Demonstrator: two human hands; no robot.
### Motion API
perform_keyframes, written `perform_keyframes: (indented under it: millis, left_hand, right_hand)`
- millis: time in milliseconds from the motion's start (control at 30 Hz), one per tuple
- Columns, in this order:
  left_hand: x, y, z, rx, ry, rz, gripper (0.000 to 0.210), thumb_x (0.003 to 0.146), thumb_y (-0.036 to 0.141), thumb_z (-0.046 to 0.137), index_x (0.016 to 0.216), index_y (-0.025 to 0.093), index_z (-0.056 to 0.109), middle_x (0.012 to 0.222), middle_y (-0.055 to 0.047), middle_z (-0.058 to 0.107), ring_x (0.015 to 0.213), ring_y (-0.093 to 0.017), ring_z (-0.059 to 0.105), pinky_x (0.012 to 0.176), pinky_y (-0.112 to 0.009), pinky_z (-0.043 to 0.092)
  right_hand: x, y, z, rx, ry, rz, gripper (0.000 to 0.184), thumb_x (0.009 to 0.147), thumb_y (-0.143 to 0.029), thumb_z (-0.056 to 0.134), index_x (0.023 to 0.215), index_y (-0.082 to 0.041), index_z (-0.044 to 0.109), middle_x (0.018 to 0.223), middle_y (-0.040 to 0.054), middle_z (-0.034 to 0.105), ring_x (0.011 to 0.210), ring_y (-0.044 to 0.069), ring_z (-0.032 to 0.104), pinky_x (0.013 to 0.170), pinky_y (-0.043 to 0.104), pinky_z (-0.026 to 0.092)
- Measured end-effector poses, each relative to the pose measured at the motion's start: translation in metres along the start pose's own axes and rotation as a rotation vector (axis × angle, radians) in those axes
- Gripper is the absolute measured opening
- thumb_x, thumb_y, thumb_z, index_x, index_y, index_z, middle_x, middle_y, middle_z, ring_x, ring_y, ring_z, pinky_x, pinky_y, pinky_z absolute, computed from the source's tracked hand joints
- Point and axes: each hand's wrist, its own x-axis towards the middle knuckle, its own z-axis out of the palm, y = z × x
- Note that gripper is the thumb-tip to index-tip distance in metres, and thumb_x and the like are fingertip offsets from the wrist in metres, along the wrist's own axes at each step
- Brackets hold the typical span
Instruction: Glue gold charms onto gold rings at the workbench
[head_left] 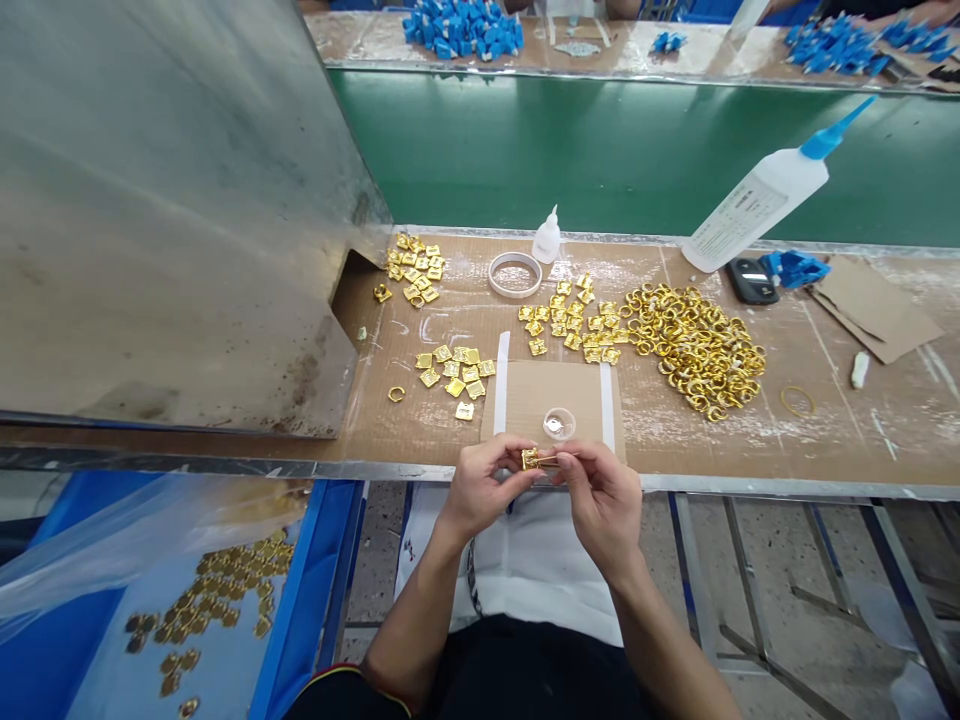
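Note:
My left hand (487, 487) pinches a small gold square piece (530, 459) at the front edge of the bench. In my right hand (606, 492) is a thin stick (549, 461), its tip against the gold piece. Just beyond my fingers, a small clear cup (559, 424) with something white inside sits on a cardboard pad (551, 385) taped down with white strips. Loose gold square pieces (459, 376) lie left of the pad, and more gold squares (574, 318) lie behind it. A heap of gold rings (697, 345) spreads to the right.
A large metal housing (172, 220) fills the left. Behind the pad are a tape roll (515, 275) and a small white bottle (547, 237). A big bottle (757, 205) leans at right beside a black device (751, 281). A blue bin (296, 610) holds gold pieces below left.

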Motion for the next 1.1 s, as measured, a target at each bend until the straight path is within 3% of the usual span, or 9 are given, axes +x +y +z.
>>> perform_keyframes:
  millis: [1100]
  left_hand:
    - [-0.0001,-0.0025,-0.0008,0.043,-0.01,0.009,0.029,0.085,0.038,0.078,0.099,0.013,0.073,0.083,-0.008,0.077,0.067,-0.014,0.072,0.063,-0.021,0.061]
  right_hand:
    - [0.0012,-0.0011,-0.0013,-0.061,-0.029,-0.031,0.012,0.098,-0.018,0.06,0.092,-0.022,0.07,0.083,0.0019,0.078,0.07,0.016,0.075,0.058,0.023,0.06]
